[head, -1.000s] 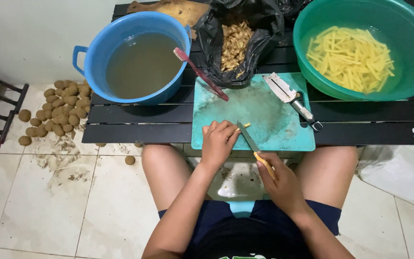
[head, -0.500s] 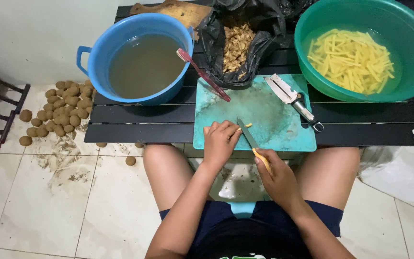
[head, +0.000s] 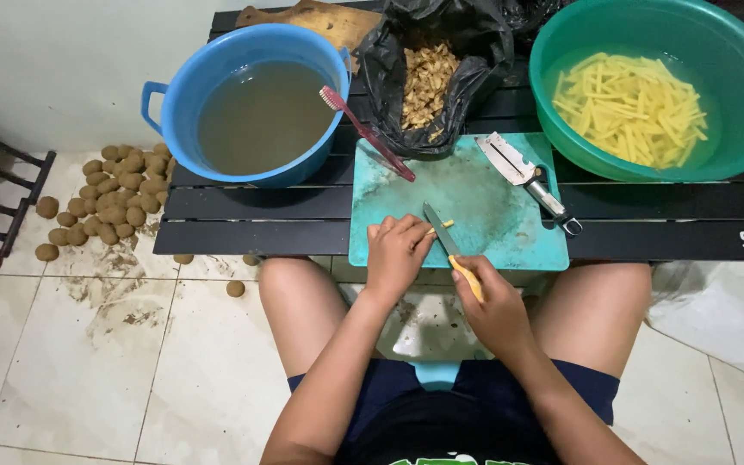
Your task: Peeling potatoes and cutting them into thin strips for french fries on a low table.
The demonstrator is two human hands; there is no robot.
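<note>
Head-camera view, looking down: a seated person cuts potato into sticks on a teal cutting board (head: 484, 202) that lies on a black slatted surface (head: 251, 211). The left hand (head: 396, 250), fingers curled and pressed down, pins a small piece of potato (head: 443, 226) at the board's near edge, only its pale tip showing. The right hand (head: 492, 301), just nearer than the board, is closed around the yellow handle of a knife (head: 443, 234), whose dark blade lies against the piece.

Much of the work looks done: a green basin (head: 734, 69) beyond the board's right corner holds a heap of cut sticks in water, and a black bag (head: 406, 52) beyond the board is filled with peelings. A good deal appears left, judging by the pile of unpeeled, earthy potatoes (head: 101, 202) on the tiled floor, well to the left of the board. A peeler (head: 523, 176) lies on the board's right side, a red toothbrush (head: 368, 133) leans from the board's far left corner over the rim of a blue tub (head: 217, 60) of murky water.

Against the frames from a second ago, little has changed: both hands hold the same posts on the board, knife and potato in place, with only the camera shifted slightly.
</note>
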